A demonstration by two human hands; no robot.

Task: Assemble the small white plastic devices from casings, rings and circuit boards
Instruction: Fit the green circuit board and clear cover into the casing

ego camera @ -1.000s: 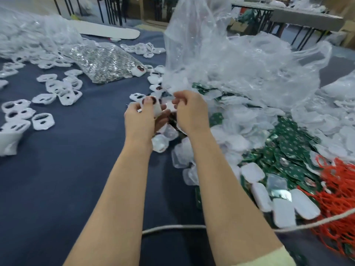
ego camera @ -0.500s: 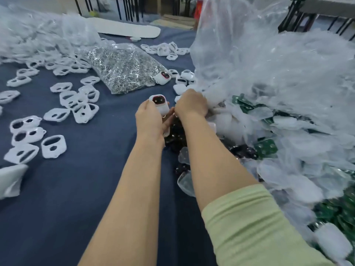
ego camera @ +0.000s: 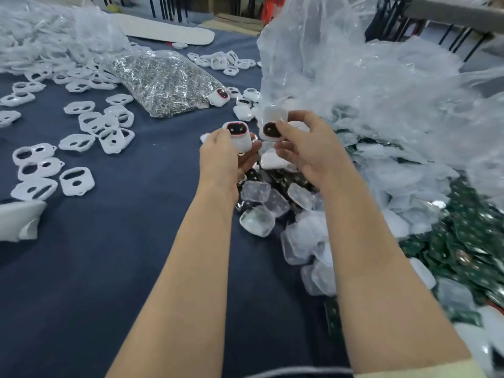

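Above blue cloth (ego camera: 109, 268); device (ego camera: 239, 135) in left grip (ego camera: 224, 159)

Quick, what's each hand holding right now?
Left hand: grips a white device with a dark face.
Right hand: pinches a second dark-faced white piece.

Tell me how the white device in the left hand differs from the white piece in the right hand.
The opaque white plastic device gripped by the left hand has a red rim round its dark face; the paler, semi-clear white plastic piece pinched by the right hand shows none plainly. The device's dark face sits at its top; the piece's sits at its lower end. Both are rounded and white with a dark oval window.
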